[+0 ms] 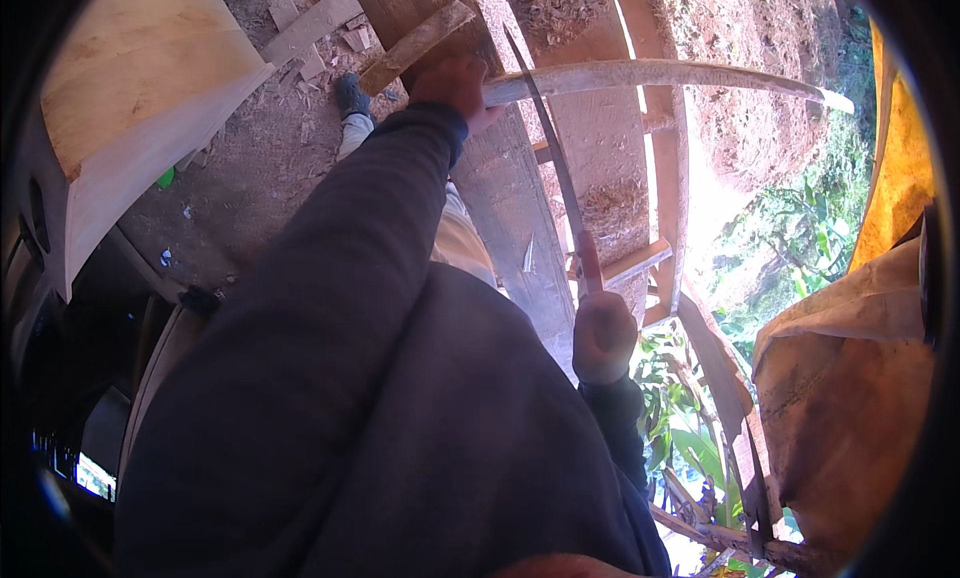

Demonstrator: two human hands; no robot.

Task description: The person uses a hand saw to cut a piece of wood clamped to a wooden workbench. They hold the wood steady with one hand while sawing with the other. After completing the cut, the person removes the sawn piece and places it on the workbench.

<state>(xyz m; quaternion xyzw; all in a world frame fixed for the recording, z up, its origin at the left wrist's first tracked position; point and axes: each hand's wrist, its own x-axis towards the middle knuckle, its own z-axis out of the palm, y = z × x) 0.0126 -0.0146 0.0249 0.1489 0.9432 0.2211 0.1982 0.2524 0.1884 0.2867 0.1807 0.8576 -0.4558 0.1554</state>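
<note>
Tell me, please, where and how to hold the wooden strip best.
The wooden strip is probably best gripped near its left end, coming from the left, as the left hand does: it looks narrow enough to close around, the bladed tool crosses just to the right, and the other end juts past the bench.

Left grip (pixel 452 90): blurred; we cannot separate its fingers clearly. Wooden strip (pixel 640 73): we find its near end covered by that hold. Handle (pixel 589 263): rear portion concealed inside the right grip (pixel 605 338). Blade (pixel 560 168): edge too indistinct for us to tell toothed from plain. Trouser leg (pixel 355 135): partly hidden behind the dark sleeve (pixel 320 278). Counter (pixel 495 203): top cut off by the upper edge. Pale panel (pixel 150 78): likewise cropped. Yellow sheet (pixel 890 148): cut off at the right rim. Lower-left objects: too dark for us to identify.
</note>
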